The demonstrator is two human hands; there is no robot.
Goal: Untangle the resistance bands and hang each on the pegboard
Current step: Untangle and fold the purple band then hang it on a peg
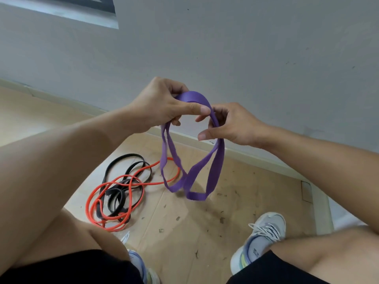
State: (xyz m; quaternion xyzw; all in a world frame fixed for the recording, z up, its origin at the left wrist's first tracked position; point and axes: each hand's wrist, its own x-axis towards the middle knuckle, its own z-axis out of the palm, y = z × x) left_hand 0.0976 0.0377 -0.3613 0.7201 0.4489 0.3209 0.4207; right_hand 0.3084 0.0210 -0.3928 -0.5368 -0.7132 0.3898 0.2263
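A wide purple resistance band (213,171) hangs in doubled, twisted loops in front of me. My left hand (162,105) pinches its top between thumb and fingers. My right hand (229,124) grips the band just to the right, the strap running through its fingers. On the floor to the lower left lie an orange band (96,193) and a black band (117,195), tangled together in a loose heap. The orange band's far loop reaches behind the hanging purple one. No pegboard is in view.
I am crouched over cardboard sheets (235,201) on the floor, knees at both lower corners, a grey sneaker (260,240) at the right. A grey wall (225,48) with a pale skirting board rises just ahead. A dark poster edge (82,9) shows at the top left.
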